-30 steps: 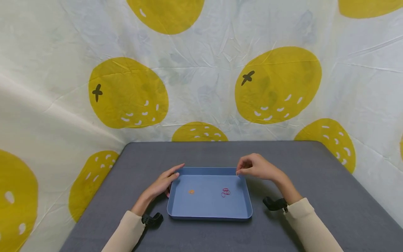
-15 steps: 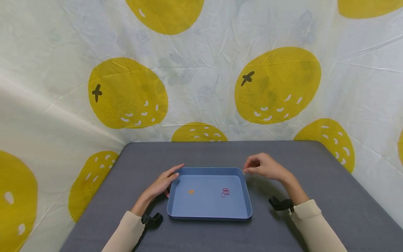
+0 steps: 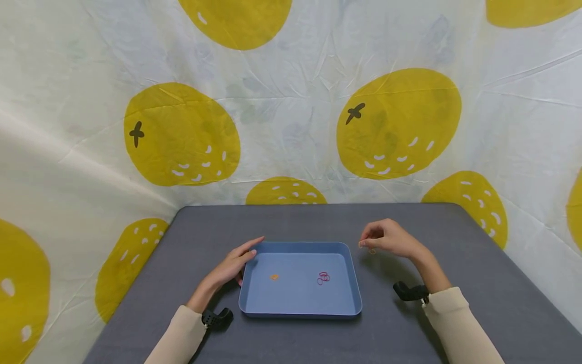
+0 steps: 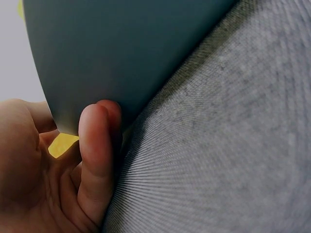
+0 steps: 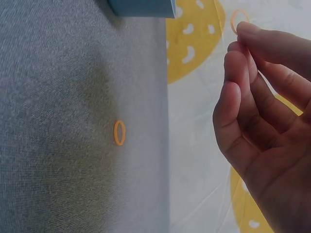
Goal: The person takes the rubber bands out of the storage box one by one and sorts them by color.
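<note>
My right hand (image 3: 391, 238) pinches a small orange rubber band (image 5: 232, 22) between thumb and fingertips, beyond the tray's far right corner. Below it, another orange rubber band (image 5: 115, 133) lies on the grey tabletop. At the tray's far left corner is my left hand (image 3: 231, 264), thumb over the rim and curled fingers (image 4: 93, 141) against the outer wall. The blue tray (image 3: 300, 315) sits flat on the table. Inside, several red rubber bands (image 3: 324, 277) are clustered on the right half, and a small orange clump (image 3: 275, 277) is on the left.
A grey cloth-covered table (image 3: 291, 338) surrounds the tray. Behind it hangs a white curtain (image 3: 291, 136) printed with big yellow fruits. Each wrist wears a black strap device, such as the right wrist device (image 3: 410, 291).
The right hand has moved rightward, from over the tray's far right corner to outside it, carrying the orange rubber band. The left hand keeps its hold on the tray.
</note>
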`<action>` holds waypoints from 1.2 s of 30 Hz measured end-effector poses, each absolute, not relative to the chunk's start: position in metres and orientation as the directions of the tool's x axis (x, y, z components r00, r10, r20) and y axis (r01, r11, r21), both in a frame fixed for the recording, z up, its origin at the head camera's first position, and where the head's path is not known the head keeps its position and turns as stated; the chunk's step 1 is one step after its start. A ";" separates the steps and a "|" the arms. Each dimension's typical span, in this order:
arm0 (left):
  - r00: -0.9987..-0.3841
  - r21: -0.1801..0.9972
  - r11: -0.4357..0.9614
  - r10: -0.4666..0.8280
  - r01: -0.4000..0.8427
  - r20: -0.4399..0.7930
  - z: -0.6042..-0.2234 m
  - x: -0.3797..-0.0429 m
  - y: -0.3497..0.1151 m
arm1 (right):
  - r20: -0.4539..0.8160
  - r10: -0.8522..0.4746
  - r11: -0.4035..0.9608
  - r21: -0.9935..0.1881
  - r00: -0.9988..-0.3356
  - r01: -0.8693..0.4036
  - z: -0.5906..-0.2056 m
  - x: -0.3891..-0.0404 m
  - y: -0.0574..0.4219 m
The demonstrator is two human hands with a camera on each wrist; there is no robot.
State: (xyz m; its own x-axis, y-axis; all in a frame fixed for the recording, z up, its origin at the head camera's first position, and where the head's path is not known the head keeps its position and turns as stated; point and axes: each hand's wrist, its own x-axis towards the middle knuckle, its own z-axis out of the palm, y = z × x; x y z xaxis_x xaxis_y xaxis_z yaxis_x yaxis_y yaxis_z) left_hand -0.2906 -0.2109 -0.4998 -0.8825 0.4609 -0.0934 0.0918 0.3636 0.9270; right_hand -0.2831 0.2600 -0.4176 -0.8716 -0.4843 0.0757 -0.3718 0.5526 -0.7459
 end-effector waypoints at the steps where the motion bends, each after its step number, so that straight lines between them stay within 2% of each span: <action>1: -0.883 0.926 0.365 0.460 0.093 -0.092 -0.500 -0.290 -0.211 | 0.076 -0.484 0.552 -0.747 -0.872 -0.371 -0.418 -0.284 0.261; 36: -0.903 0.913 0.399 0.418 0.084 -0.099 -0.499 -0.288 -0.208 | 0.041 -0.392 0.612 -0.734 -0.919 -0.294 -0.431 -0.286 0.277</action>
State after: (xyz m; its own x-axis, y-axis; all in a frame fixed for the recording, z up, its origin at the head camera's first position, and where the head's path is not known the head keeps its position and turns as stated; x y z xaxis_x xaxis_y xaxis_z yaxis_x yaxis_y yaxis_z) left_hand -0.2883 -0.2082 -0.4992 -0.9028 0.4185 -0.0993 0.0843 0.3986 0.9132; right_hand -0.2855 0.2772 -0.4310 -0.9190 -0.3922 0.0405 -0.2937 0.6124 -0.7340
